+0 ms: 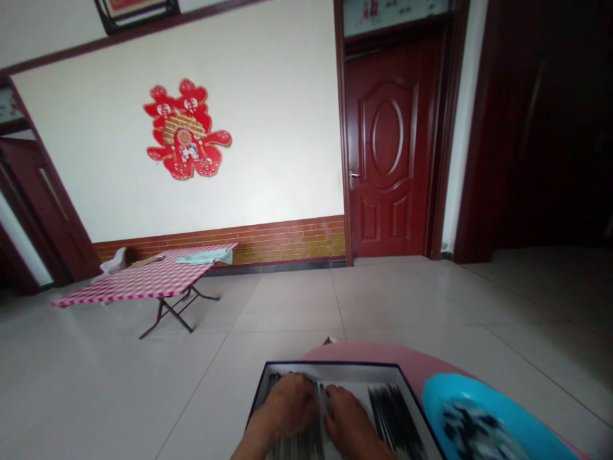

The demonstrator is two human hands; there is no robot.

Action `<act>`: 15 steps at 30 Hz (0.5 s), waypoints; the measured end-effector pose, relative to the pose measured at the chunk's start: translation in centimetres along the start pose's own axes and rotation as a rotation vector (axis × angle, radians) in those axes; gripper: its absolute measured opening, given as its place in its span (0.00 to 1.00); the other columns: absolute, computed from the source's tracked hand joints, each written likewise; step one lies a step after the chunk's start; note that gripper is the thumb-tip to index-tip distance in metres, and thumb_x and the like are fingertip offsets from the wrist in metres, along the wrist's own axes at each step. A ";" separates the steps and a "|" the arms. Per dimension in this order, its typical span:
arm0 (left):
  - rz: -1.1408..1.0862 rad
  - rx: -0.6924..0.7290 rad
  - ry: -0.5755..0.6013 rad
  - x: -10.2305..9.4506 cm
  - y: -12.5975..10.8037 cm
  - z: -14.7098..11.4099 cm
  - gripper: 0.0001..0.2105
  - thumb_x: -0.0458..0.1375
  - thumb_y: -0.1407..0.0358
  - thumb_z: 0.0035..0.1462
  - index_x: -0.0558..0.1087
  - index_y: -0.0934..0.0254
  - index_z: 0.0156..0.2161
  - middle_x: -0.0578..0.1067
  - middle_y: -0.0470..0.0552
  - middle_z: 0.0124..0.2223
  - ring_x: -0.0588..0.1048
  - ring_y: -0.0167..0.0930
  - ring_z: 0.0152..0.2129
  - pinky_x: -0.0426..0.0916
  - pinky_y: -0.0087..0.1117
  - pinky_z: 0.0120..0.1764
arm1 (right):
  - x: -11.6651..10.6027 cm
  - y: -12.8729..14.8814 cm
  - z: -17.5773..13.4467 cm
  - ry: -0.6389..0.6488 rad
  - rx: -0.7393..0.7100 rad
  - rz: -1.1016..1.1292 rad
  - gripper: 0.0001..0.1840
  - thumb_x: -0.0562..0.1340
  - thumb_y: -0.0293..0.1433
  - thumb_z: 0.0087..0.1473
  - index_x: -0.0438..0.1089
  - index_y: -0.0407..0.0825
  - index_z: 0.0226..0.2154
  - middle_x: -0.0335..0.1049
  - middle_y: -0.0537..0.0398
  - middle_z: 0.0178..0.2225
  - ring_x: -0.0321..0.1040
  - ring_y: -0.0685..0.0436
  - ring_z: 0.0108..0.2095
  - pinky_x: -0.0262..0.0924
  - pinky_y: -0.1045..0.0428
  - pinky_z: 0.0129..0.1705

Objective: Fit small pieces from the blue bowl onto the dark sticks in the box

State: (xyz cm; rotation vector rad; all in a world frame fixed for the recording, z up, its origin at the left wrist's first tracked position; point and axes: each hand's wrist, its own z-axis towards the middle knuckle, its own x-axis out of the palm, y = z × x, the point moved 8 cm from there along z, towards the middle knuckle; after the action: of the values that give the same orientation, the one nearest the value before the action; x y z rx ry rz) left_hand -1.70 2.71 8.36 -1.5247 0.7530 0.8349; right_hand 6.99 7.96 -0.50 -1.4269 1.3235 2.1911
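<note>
My left hand reaches into a shallow white box with a dark rim, its fingers curled over a row of thin, dark, upright-looking pieces. Close beside it, my right hand is closed too, fingertips near a narrow pale strip between the hands. What either hand grips is blurred and partly covered by the fingers. A second bundle of slim black pieces lies along the box's right side. I cannot tell the kind of these pieces.
The box rests on a pink round surface. A blue basin with black and whitish items stands to its right. Farther off are a folding table with a checked cover, a red door and a red wall decoration.
</note>
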 end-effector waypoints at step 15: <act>-0.285 0.022 -0.197 2.1 -0.5 5.6 0.14 0.49 0.64 0.50 0.74 0.65 0.22 0.70 0.45 0.19 0.68 0.29 0.21 0.56 0.25 0.22 | -4.2 -1.3 2.1 -0.389 0.026 0.472 0.31 0.56 0.31 0.40 0.62 0.47 0.52 0.69 0.43 0.48 0.65 0.37 0.49 0.59 0.46 0.51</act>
State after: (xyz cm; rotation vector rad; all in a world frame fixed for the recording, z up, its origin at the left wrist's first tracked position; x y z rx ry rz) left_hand -0.66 8.35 6.53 -1.4636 0.3882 0.7452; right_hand 8.57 11.47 2.47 -0.6630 1.6440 2.5454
